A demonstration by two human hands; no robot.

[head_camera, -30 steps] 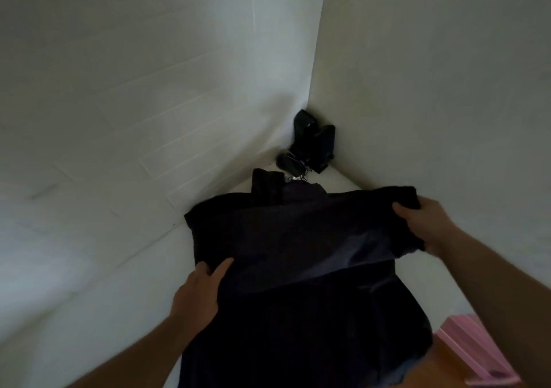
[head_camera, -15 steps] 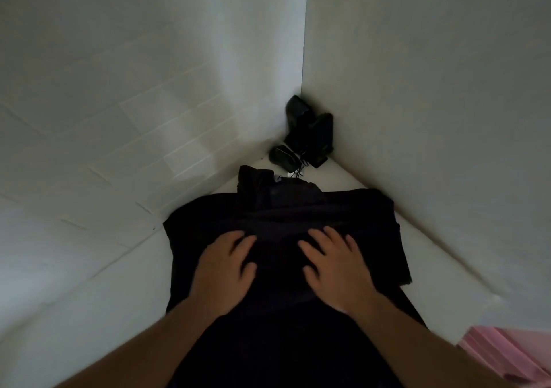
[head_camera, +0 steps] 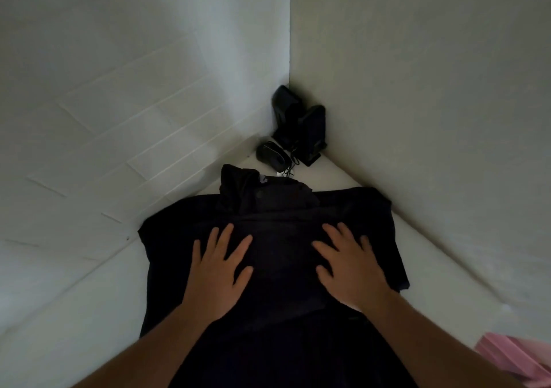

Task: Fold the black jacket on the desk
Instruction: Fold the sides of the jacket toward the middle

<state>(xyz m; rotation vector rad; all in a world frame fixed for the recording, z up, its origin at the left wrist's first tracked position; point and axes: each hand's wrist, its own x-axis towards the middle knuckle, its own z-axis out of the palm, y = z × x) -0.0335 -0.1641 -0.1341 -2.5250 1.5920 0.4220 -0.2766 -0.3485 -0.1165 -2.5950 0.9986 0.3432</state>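
Note:
The black jacket (head_camera: 277, 217) lies spread on the white desk (head_camera: 89, 313), its collar pointing toward the corner of the walls. Both sides look folded in over the middle. My left hand (head_camera: 216, 274) rests flat on the jacket's left half with fingers spread. My right hand (head_camera: 350, 265) presses flat on the right half, fingers spread too. Neither hand grips the cloth. The jacket's lower part runs out of view under my forearms.
Two black speakers (head_camera: 301, 128) and a black mouse (head_camera: 272, 153) with a cable sit in the desk's far corner, just beyond the collar. Walls close in on the left and right. Something pink (head_camera: 515, 358) lies at the lower right edge.
A second ago my right hand held the jacket's right edge lifted; that side now lies folded over. Both hands came down flat on the cloth and have since slid slightly apart.

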